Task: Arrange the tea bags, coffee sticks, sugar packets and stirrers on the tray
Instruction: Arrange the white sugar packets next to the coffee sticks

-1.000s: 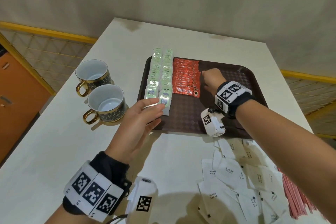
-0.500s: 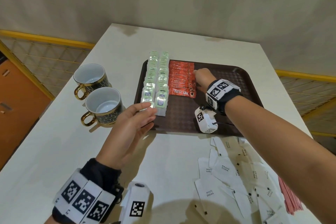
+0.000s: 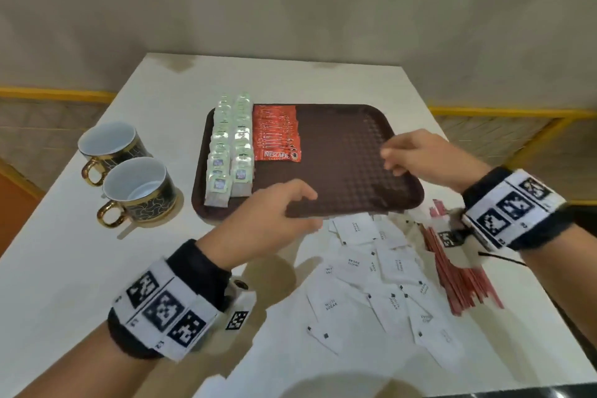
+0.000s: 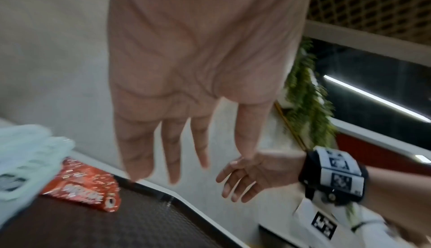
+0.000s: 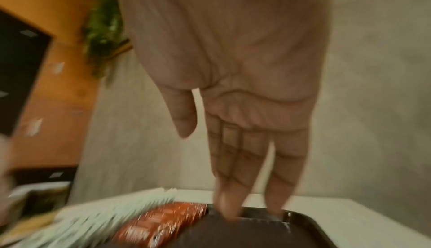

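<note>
A brown tray (image 3: 339, 152) lies mid-table. Two rows of green-white tea bags (image 3: 231, 145) fill its left side, with a stack of red coffee sticks (image 3: 277, 132) right beside them. White sugar packets (image 3: 371, 268) lie scattered on the table in front of the tray, and red stirrers (image 3: 452, 271) sit to their right. My left hand (image 3: 303, 200) hovers over the tray's front edge, fingers straight and empty (image 4: 175, 170). My right hand (image 3: 391, 158) hangs over the tray's right part, also empty, fingers extended (image 5: 245, 209).
Two black-and-gold cups (image 3: 135, 184) stand on the table left of the tray. The white table (image 3: 80, 268) ends near the wall behind. A yellow railing (image 3: 504, 113) runs past the right edge.
My right hand has drawn back from the coffee sticks to the tray's right side. My left hand has left the tea bags and moved right along the front edge.
</note>
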Motion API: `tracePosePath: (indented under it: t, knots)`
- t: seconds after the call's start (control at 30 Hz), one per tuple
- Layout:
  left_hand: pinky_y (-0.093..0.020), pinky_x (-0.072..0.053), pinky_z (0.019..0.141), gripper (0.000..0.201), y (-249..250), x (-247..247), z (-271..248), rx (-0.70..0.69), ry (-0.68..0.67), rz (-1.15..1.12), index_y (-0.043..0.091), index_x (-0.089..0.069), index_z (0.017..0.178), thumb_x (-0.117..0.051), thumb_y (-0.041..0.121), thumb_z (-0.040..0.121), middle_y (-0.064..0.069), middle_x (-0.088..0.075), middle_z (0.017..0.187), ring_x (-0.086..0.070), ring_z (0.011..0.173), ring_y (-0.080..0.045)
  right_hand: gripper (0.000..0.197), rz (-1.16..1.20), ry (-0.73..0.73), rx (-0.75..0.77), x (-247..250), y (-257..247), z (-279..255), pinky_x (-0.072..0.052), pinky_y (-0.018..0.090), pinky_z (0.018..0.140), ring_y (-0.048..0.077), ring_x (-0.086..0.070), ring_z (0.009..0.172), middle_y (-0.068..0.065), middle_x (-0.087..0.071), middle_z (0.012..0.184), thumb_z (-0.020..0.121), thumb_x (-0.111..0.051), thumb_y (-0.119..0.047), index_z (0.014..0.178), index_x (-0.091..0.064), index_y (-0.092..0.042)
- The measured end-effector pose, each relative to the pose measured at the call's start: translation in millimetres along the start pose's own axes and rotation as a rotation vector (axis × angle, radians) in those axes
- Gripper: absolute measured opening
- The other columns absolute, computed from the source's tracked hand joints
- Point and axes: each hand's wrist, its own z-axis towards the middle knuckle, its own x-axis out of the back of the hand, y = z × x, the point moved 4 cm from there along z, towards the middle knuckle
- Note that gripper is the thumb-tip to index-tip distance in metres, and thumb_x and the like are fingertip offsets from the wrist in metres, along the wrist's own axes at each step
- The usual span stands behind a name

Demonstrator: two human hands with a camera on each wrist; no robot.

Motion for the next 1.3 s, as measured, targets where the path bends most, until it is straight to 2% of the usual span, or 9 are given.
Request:
tracePosePath:
  t: [0.17,0.27,0.37,0.47,0.6,0.7,0.83,1.1,1.3]
  knots:
    - [-0.052,-0.009,0.12,0.092,42.8,-73.4,12.7,-0.118,-0.352,0.573,0.03,-0.014,0.154,-0.065,0.058,0.083,-0.008,-0.011,0.162,0.007,0.149,-0.032,0.053,-0.473,-0.291,-0.01,-37.1,37.3,-69.3,-0.043,0.027,0.09,0.013,-0.054,0.108,-0.003,-0.054,0.132,0.089,-0.062,-0.048,0.133,-0.051,-0.021]
    - [-0.055,0.004,0.119,0.113,34.4,-112.2,16.5,-0.104,-0.493,0.703,0.026,0.008,0.155,-0.069,0.058,0.079,-0.012,0.016,0.162,0.024,0.146,-0.034,0.096,-0.568,-0.449,-0.036,-76.9,60.5,-91.3,-0.031,0.036,0.112,0.025,-0.029,0.142,0.005,-0.007,0.162,0.082,-0.067,-0.054,0.154,-0.008,-0.035]
    - [-0.055,-0.006,0.118,0.121,15.6,-130.2,15.3,-0.063,-0.515,0.78,0.024,0.02,0.153,-0.072,0.053,0.08,-0.011,0.028,0.159,0.021,0.147,-0.036,0.115,-0.636,-0.445,-0.03,-99.0,66.0,-101.3,-0.022,0.043,0.118,0.033,0.001,0.15,0.008,0.023,0.159,0.08,-0.073,-0.047,0.152,0.016,-0.034]
    - [-0.051,-0.031,0.111,0.107,8.6,-128.7,7.0,-0.047,-0.468,0.761,0.028,0.015,0.154,-0.068,0.041,0.087,-0.003,0.027,0.16,0.009,0.149,-0.036,0.109,-0.671,-0.416,-0.009,-104.1,61.1,-104.8,-0.024,0.045,0.117,0.039,0.0,0.149,0.015,0.02,0.16,0.085,-0.071,-0.037,0.153,0.014,-0.03]
    - [-0.048,-0.035,0.111,0.087,-2.7,-114.4,-6.5,-0.009,-0.478,0.761,0.032,0.004,0.155,-0.059,0.031,0.095,-0.001,0.023,0.161,0.002,0.15,-0.035,0.101,-0.673,-0.41,0.041,-112.2,51.3,-107.6,-0.037,0.042,0.11,0.041,-0.012,0.146,0.021,0.015,0.159,0.089,-0.066,-0.032,0.154,0.01,-0.026]
    - [-0.041,-0.044,0.097,0.071,-0.2,-106.0,-9.0,-0.023,-0.42,0.794,0.03,-0.017,0.152,-0.056,0.018,0.093,-0.008,-0.002,0.162,-0.029,0.137,-0.035,0.098,-0.654,-0.418,0.056,-116.3,48.2,-107.6,-0.039,0.041,0.108,0.041,-0.019,0.143,0.022,0.009,0.159,0.089,-0.066,-0.036,0.155,0.005,-0.025]
    - [-0.034,-0.042,0.077,0.05,20.3,-92.0,-6.7,-0.061,-0.287,0.758,0.023,-0.038,0.135,-0.06,0.028,0.09,-0.001,-0.038,0.131,-0.04,0.113,-0.025,0.072,-0.573,-0.267,0.141,-95.0,40.4,-101.5,-0.045,0.032,0.089,0.024,-0.044,0.117,0.005,-0.043,0.131,0.082,-0.067,-0.052,0.141,-0.035,-0.025]
    - [-0.04,-0.044,0.093,0.072,-1.1,-91.1,-12.2,0.09,-0.296,0.756,0.03,-0.035,0.136,-0.069,0.055,0.078,0.0,-0.031,0.139,-0.036,0.121,-0.026,0.103,-0.757,-0.363,0.298,-113.8,40.4,-85.1,-0.044,0.043,0.097,0.033,-0.03,0.131,0.006,-0.017,0.153,0.069,-0.074,-0.062,0.149,-0.018,-0.03]
    - [-0.034,-0.042,0.077,0.043,-3.1,-90.5,-13.9,0.037,-0.216,0.731,0.021,-0.044,0.129,-0.061,0.029,0.09,-0.004,-0.04,0.126,-0.047,0.106,-0.026,0.038,-0.834,-0.273,0.401,-113.9,26.5,-84.4,-0.038,0.034,0.068,0.023,-0.042,0.093,0.002,-0.043,0.111,0.085,-0.065,-0.04,0.115,-0.052,-0.02]
